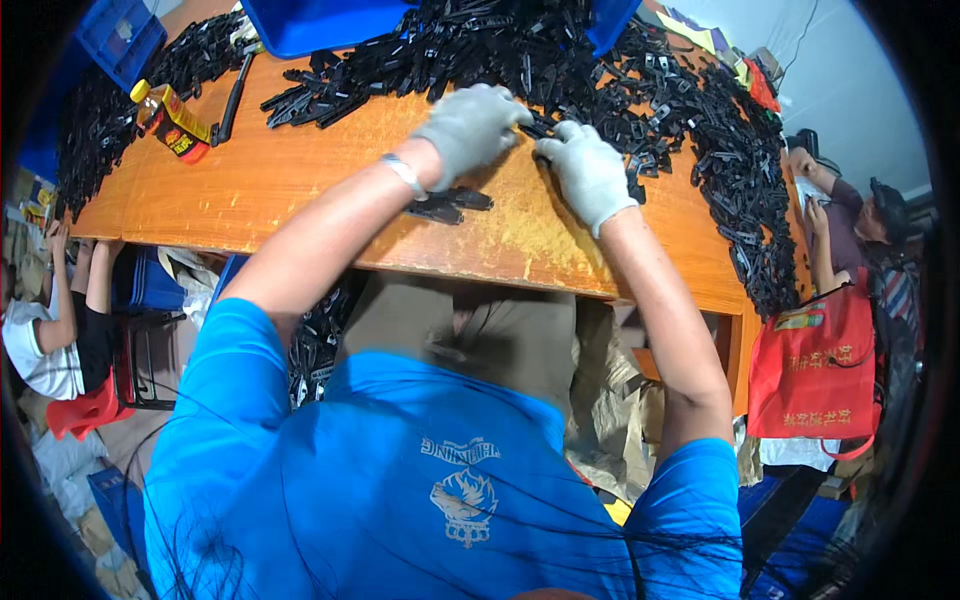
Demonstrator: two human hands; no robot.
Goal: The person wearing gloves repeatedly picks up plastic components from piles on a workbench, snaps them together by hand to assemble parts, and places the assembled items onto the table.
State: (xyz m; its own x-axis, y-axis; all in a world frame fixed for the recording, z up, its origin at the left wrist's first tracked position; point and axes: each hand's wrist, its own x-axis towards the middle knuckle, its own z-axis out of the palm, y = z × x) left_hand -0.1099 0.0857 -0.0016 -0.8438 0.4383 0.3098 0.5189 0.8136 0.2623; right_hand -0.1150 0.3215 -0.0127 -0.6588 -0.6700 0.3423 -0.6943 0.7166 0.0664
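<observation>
Both my hands wear pale grey gloves and meet at the near edge of a big heap of small black plastic parts (480,50). My left hand (472,132) has its fingers curled and pinched at one end of a slim black plastic part (538,128). From the other side, my right hand (588,172) closes its thumb and fingers at the same part. The gloves hide much of it. Below my left wrist, a few more black parts lie together in a small group (452,205) on the wooden table (330,190).
A yellow-capped drink bottle (172,122) and a black-handled tool (234,100) lie at the left. Blue bins (310,28) stand at the back. More black parts line the right edge above a red bag (815,365). Other people sit at both sides.
</observation>
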